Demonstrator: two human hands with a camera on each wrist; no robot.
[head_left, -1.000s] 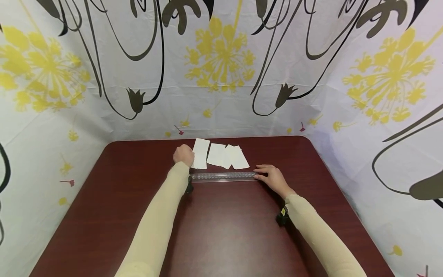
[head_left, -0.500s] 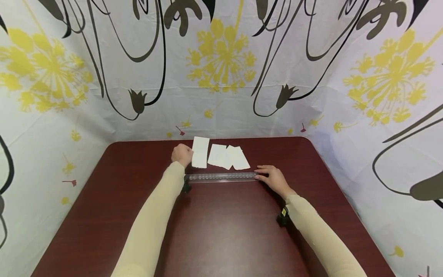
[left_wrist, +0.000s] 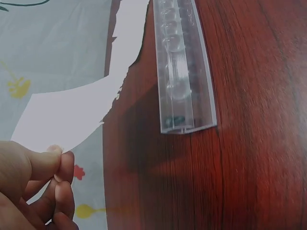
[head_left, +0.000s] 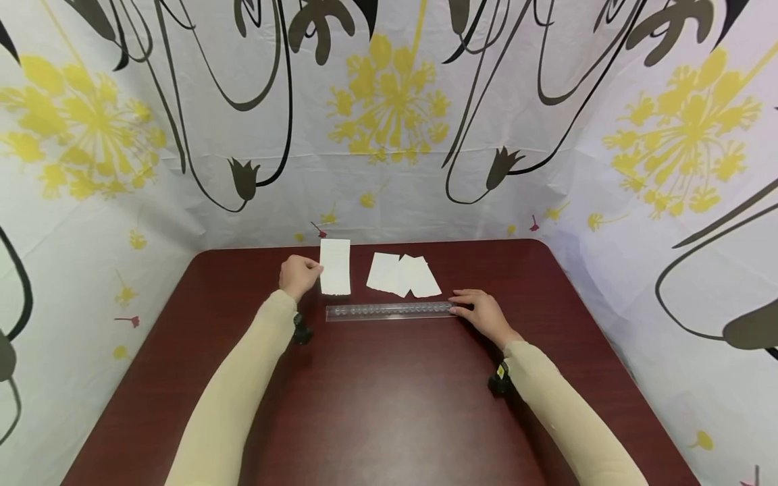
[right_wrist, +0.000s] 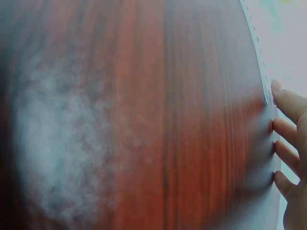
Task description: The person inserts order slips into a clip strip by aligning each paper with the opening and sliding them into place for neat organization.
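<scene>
My left hand (head_left: pixel 299 275) pinches the near edge of a white paper piece (head_left: pixel 335 266) between thumb and fingers, at the back of the table. In the left wrist view this paper (left_wrist: pixel 57 115) bends and its edge looks ragged, as if torn. A clear plastic ruler-like strip (head_left: pixel 389 311) with a row of bubble shapes lies in front of the papers. My right hand (head_left: pixel 483 314) rests at its right end, thumb and fingers fairly straight and touching it. In the right wrist view the right hand's fingers (right_wrist: pixel 285 129) show at the edge, partly cut off.
Other white paper pieces (head_left: pixel 385 273) lie to the right of the held one, some overlapping. All sit on a dark red wooden table (head_left: pixel 389 391). A patterned cloth (head_left: pixel 389 196) stands behind and at both sides.
My left hand has moved left, drawing its paper away from the other pieces and opening a gap. The strip's left end has come into view. My right hand has hardly moved.
</scene>
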